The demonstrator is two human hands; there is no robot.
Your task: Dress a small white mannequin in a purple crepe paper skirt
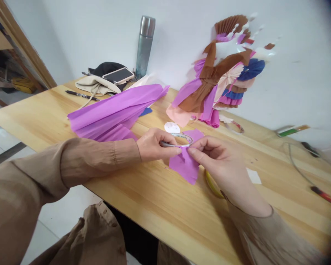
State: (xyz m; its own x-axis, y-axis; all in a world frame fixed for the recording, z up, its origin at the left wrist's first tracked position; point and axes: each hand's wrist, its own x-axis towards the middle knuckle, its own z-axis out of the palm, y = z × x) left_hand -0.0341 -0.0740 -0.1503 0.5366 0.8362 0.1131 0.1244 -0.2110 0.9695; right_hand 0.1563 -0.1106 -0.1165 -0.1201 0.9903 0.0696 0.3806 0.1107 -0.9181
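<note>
Over a wooden counter (pixel 143 191), a person's left hand (pixel 156 145) holds a tape roll (pixel 186 137) in its fingers; the right hand's (pixel 217 156) fingers pinch narrowly at small purple paper (pixel 185 166) between both hands. From there, a larger purple sheet (pixel 113 112) lies at ten o'clock, a paper-dressed figure (pixel 206 79) at one.

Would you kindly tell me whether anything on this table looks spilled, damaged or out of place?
Nothing looks spilled or clearly damaged. One slightly untidy spot is right of the right hand, where tiny dark scraps lie loose on the table near a white piece; they look like stray offcuts.
</note>
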